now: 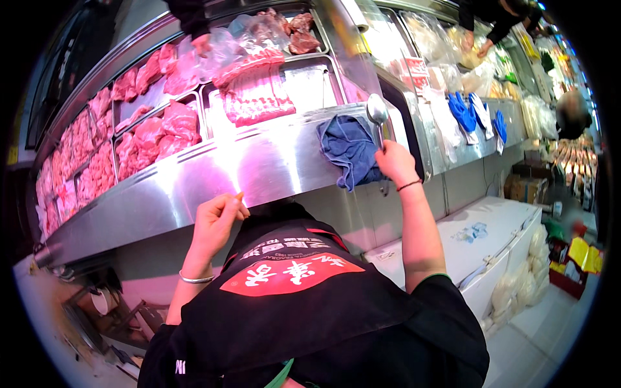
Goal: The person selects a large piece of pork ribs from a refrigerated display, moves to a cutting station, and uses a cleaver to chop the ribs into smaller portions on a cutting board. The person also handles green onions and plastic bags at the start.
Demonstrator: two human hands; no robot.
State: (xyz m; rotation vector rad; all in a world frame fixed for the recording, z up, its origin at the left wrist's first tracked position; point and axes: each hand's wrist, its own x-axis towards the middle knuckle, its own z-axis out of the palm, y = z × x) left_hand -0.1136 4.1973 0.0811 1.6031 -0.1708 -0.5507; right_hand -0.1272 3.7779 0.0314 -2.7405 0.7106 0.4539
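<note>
Toward two o'clock, the right hand grips a metal spoon beside a blue cloth on the steel desk; toward nine, the left hand curls, contents unclear.

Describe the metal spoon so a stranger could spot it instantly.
Find the steel ledge in front of the meat trays and follow it rightward. Near its end, the right hand holds the metal spoon by a crumpled blue cloth; its shiny, rounded bowl sets it apart from that cloth.
</note>
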